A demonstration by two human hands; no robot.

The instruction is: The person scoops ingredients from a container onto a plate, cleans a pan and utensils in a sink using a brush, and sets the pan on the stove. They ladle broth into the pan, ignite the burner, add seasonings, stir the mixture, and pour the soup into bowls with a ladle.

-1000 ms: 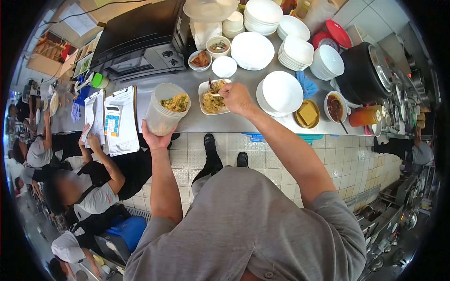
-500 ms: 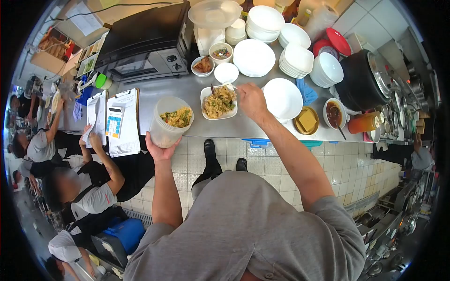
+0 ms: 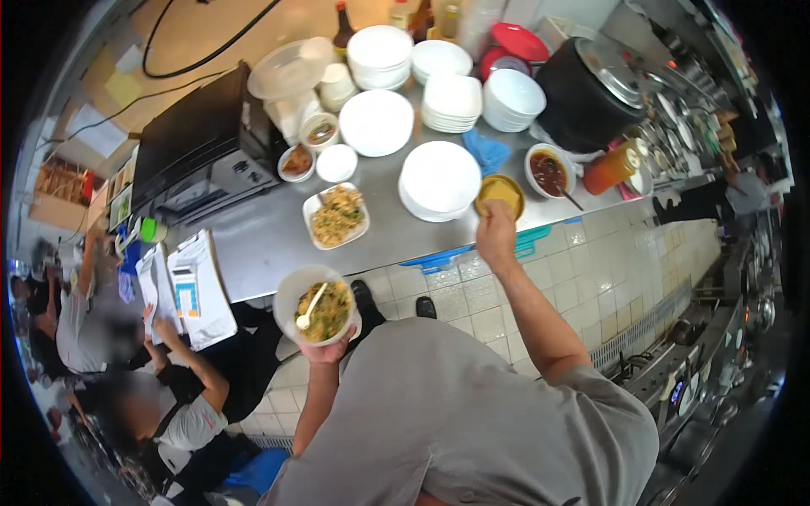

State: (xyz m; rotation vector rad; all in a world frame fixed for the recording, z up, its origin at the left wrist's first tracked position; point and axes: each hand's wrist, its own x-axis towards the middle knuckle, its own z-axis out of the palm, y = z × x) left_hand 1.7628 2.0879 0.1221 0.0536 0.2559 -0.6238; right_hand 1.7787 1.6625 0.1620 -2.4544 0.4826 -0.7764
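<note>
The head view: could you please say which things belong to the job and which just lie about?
Likely in use:
- translucent round plastic tub, in left hand
- white spoon inside
- round golden dish, at right hand
- square white food dish

Lying about:
- crumpled blue cloth
- black oven

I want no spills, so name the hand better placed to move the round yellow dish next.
Right, I judge: the right hand is at the round yellow dish, while the left hand supports the tub of food.
</note>
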